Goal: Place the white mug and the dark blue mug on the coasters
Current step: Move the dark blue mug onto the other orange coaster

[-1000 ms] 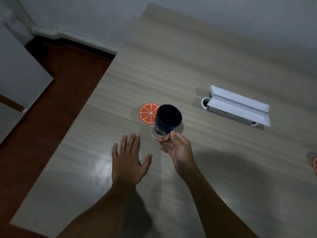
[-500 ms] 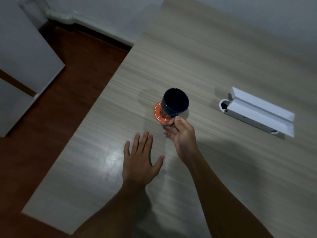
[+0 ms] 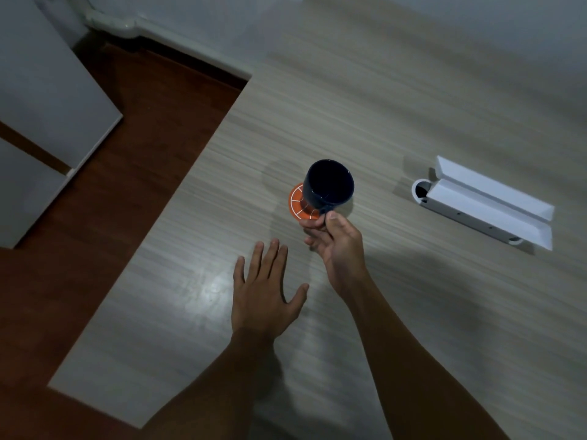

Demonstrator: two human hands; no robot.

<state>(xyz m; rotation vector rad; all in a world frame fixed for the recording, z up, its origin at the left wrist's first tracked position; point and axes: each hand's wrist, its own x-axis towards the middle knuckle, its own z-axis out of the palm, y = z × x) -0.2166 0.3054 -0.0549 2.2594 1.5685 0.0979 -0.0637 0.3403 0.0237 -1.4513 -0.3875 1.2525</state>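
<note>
The dark blue mug (image 3: 328,183) stands upright over an orange coaster (image 3: 298,203) with white slice lines, covering most of it; only the coaster's left and near edge shows. My right hand (image 3: 335,241) pinches the mug's handle at its near side. My left hand (image 3: 266,292) rests flat on the wooden table (image 3: 413,106), palm down and fingers spread, a little nearer than the coaster. No white mug is in view.
A white box-like fixture with an open flap (image 3: 486,206) lies on the table to the right of the mug. The table's left edge drops to a dark red floor (image 3: 127,160). A grey cabinet (image 3: 47,100) stands at the far left.
My right hand carried the dark blue mug from beside the orange coaster onto it. My left hand stayed flat on the table. The view shifted, so the table's contents sit further right.
</note>
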